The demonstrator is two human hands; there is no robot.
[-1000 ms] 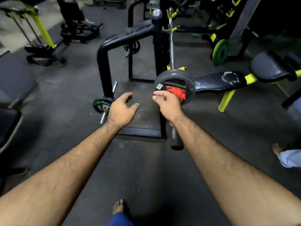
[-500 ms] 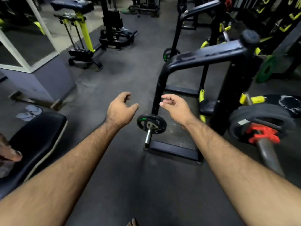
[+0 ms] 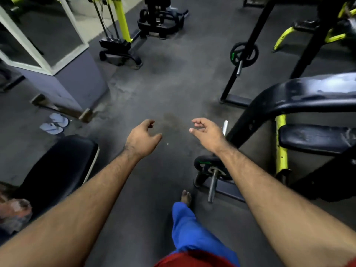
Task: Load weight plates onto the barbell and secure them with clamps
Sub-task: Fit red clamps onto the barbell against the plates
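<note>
My left hand [image 3: 142,138] and my right hand [image 3: 207,132] are stretched out in front of me over the dark gym floor, both with loosely curled fingers and nothing in them. A small black weight plate [image 3: 207,166] sits on a storage peg of the black rack, just under my right forearm. A second black plate [image 3: 244,54] hangs on a peg of the farther rack at the upper right. The barbell with its plate and red clamp is out of view.
The black bench rack [image 3: 300,95] with yellow parts stands to my right. A black padded bench [image 3: 57,166] is at the lower left, a mirrored pillar [image 3: 77,78] and sandals [image 3: 54,123] beyond it. A yellow machine [image 3: 121,26] stands ahead. My blue-trousered leg [image 3: 185,224] steps forward.
My view has swung left, away from the barbell end with the plate and red clamp. My right hand has left the clamp. Both hands now hover over the floor.
</note>
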